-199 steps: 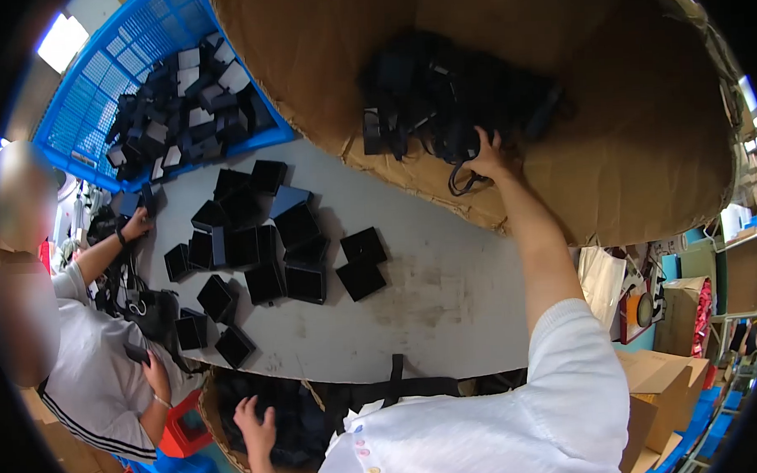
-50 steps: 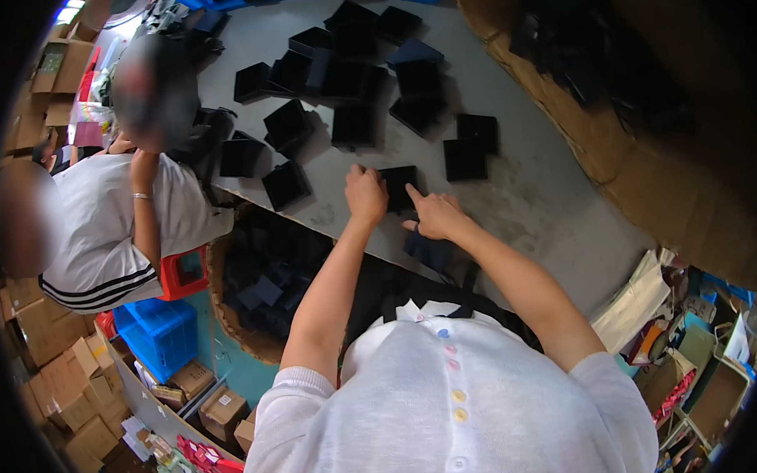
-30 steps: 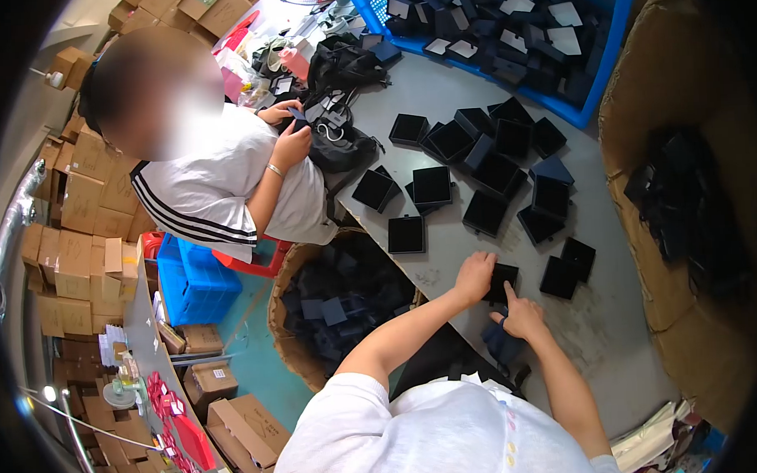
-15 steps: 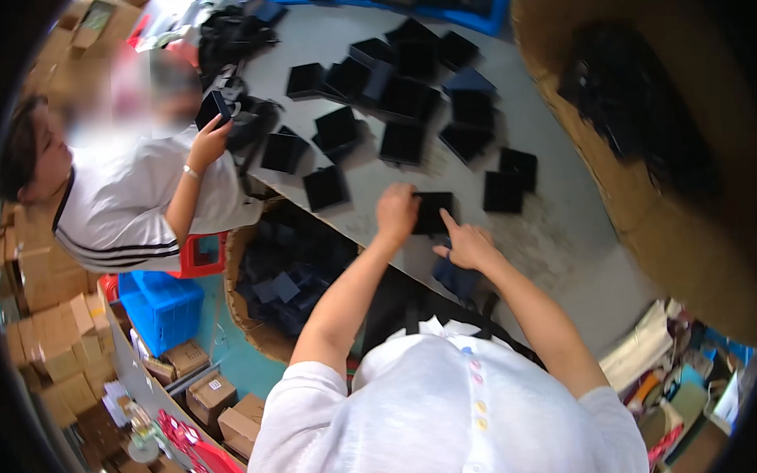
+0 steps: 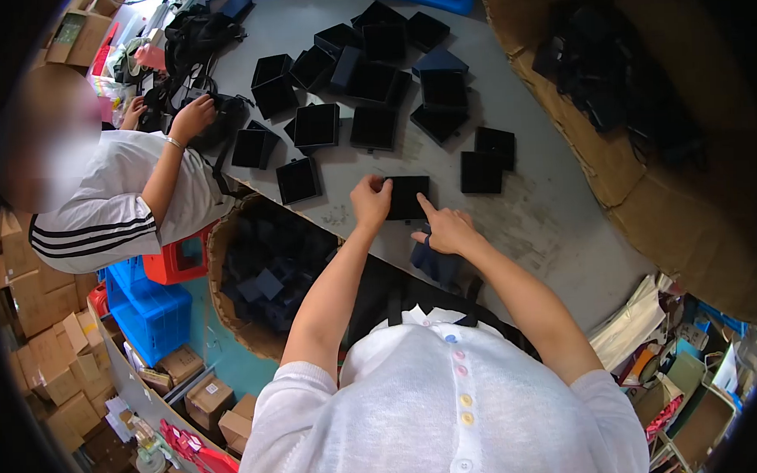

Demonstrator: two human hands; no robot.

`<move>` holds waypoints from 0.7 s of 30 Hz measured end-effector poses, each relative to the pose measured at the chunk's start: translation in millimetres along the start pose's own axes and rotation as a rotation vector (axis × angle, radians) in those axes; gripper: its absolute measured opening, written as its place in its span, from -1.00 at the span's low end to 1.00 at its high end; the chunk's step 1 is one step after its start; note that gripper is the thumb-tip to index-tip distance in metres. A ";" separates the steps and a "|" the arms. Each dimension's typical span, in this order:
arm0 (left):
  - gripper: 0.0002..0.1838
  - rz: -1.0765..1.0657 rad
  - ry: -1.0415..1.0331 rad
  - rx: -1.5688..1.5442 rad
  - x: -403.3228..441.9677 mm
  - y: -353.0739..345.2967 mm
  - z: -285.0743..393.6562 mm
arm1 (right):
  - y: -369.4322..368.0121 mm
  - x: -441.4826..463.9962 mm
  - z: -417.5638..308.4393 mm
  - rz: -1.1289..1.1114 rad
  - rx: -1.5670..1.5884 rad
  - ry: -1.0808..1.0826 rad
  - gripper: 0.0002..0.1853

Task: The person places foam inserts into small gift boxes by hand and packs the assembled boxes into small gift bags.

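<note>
A square black open box (image 5: 409, 199) rests near the front edge of the table. My left hand (image 5: 371, 202) is closed on its left side, thumb and fingers pinching the edge. The index finger of my right hand (image 5: 449, 231) is stretched out to the box's right side. The other right fingers are curled around what looks like a dark blue cloth (image 5: 434, 265), which hangs at the table edge below. Several similar black boxes stand farther back, among them an open box (image 5: 373, 127) and a pair at the right with one box (image 5: 481, 173) in front.
A grey table (image 5: 553, 230) carries the boxes. A large carton (image 5: 548, 89) with black items stands at the right; another carton (image 5: 222, 304) with dark pieces is below left. A co-worker (image 5: 118, 187) sits at the left beside a red stool (image 5: 176, 258) and blue crates (image 5: 152, 315).
The view has shifted slightly, while my hands keep their places at the box. The co-worker has lowered the hand that held up a dark box and now handles black items on the table.
</note>
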State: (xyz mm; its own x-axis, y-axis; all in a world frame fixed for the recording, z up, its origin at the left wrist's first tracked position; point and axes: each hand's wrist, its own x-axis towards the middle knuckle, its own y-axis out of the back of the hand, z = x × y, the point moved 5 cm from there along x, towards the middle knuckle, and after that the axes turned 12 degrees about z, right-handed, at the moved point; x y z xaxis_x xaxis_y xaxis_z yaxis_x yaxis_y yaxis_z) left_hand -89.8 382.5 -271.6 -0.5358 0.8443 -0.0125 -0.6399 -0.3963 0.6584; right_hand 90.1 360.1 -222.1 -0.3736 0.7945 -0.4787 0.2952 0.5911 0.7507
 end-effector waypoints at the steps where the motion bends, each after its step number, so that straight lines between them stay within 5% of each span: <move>1: -0.78 0.027 0.004 -0.137 -0.9 1.8 -2.4 | -1.2 -0.5 2.2 0.007 0.016 -0.005 -0.06; 4: -0.78 0.225 -0.021 -0.212 -12.3 21.9 -11.0 | -6.6 -5.5 11.7 0.042 0.083 -0.023 -0.06; 12: -0.50 0.047 -0.446 0.108 -67.0 10.2 26.6 | 3.4 -0.5 7.4 0.032 0.122 -0.005 0.05; 21: -0.40 -0.007 -0.557 0.177 -66.3 5.3 27.9 | -5.9 32.2 1.0 -0.208 -0.201 0.019 0.12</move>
State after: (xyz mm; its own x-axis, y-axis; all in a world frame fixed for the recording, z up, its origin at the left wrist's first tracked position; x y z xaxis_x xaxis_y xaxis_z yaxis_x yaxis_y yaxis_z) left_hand -42.3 334.5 -246.3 -0.1306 0.9281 0.3487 -0.5151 -0.3640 0.7760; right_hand 77.3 382.3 -242.4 -0.4248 0.6551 -0.6248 0.0312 0.7003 0.7131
